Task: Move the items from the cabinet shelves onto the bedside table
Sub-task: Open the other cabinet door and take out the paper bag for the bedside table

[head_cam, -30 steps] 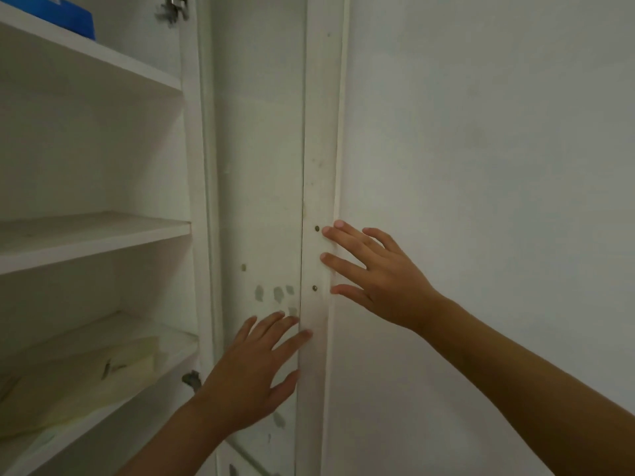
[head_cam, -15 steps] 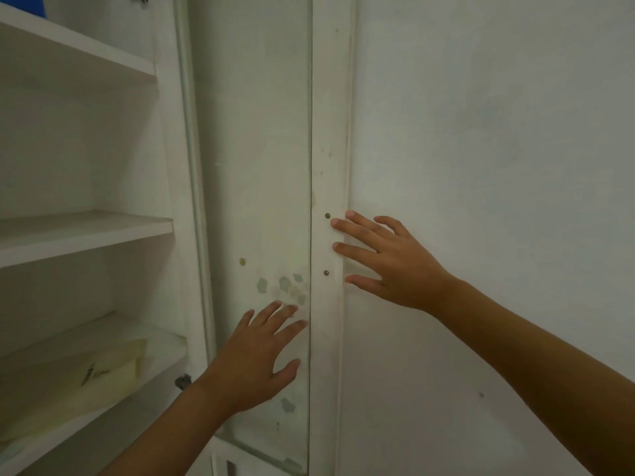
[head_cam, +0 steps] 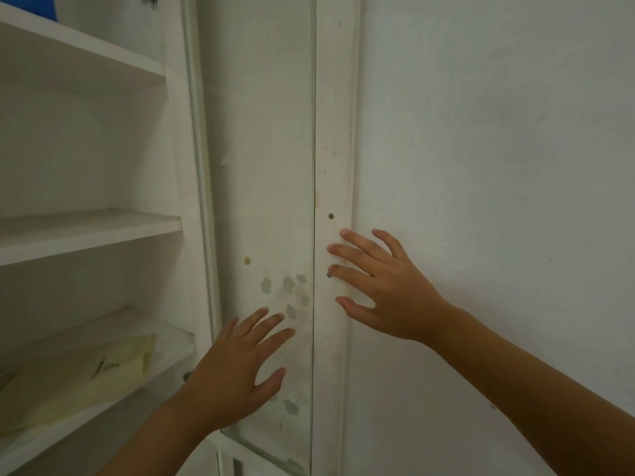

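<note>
**Door held wide, shelves waiting**

With the cabinet door [head_cam: 261, 187] swung fully back against the wall [head_cam: 498, 166], both hands lie flat on it rather than on any item. The left hand [head_cam: 237, 369] presses its glass pane near the lower edge, fingers straight and spread, gripping nothing. The right hand [head_cam: 388, 290] rests on the door's white frame [head_cam: 335, 149], fingertips beside two small screws, fingers likewise released and holding nothing. This placement looks meant to keep the door pinned open and out of the way so the shelves can be reached.

Of the shelves in view, the bottom shelf [head_cam: 113, 341] carries a pale yellow packet [head_cam: 79, 376] with dark print, lying flat towards its front edge; what it is cannot be told. The middle shelf [head_cam: 89, 231] shows nothing on its visible part. A blue item [head_cam: 25, 6] sits on the top shelf [head_cam: 79, 60], cut off at the frame's upper left corner. The bedside table is out of view, and by the look of it the packet and blue item have yet to be moved.
</note>
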The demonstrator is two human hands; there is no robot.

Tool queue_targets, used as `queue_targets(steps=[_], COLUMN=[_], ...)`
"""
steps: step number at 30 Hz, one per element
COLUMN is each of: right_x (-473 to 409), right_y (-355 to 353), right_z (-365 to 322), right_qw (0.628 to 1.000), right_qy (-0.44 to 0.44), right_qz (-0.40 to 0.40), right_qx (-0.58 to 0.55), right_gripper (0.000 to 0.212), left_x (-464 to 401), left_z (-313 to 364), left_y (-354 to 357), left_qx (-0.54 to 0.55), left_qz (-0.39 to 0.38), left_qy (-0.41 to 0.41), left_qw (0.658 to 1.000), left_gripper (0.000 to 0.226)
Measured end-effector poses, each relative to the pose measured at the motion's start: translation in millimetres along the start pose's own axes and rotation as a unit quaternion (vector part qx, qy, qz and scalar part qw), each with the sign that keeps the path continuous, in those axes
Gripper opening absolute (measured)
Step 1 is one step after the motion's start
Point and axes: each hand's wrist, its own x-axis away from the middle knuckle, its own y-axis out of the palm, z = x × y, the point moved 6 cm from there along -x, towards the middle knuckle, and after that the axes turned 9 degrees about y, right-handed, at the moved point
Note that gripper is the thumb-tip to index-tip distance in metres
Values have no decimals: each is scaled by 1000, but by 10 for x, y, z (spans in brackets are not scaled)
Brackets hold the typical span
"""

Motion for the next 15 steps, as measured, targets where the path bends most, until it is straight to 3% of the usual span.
queue_targets(steps=[6, 15], right_x=[106, 124], right_y=[210, 747], right_z=[-425, -1540], right_qw=[999, 985], right_qy=[-15, -14], right_qz=[-29, -91], right_qx=[-31, -146], right_gripper=[44, 46], left_x=[600, 1915], left_z=[-259, -621], left_y=[-114, -175], left_qx=[9, -18], left_qz=[15, -32], left_qy=[-28, -112], left_qw=[999, 993], left_gripper=[60, 57])
